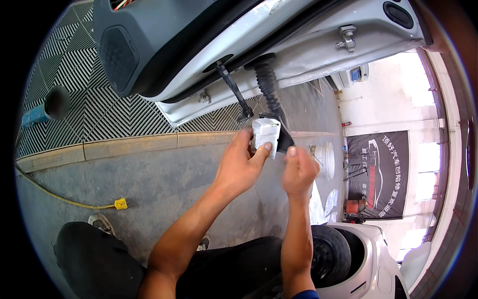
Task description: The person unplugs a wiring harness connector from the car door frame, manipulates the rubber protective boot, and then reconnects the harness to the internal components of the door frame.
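My left hand (241,162) grips a white plastic connector (265,133) at the end of a black corrugated wiring boot (267,87), its thumb on the connector's front. My right hand (299,169) is just to the right, fingers closed on the black rubber flap (284,137) behind the connector. The boot hangs from the edge of a silver car door (313,60) with grey trim. A black door check strap (231,87) hangs to the left of the boot, its lower end near the connector.
Ribbed floor tiles (107,117) with a beige border meet grey concrete. A blue cylindrical object (34,115) lies left, below it a yellow cord plug (120,204). A white car (373,254) with a tire (328,256) stands lower right. A dark banner (378,174) hangs on the wall.
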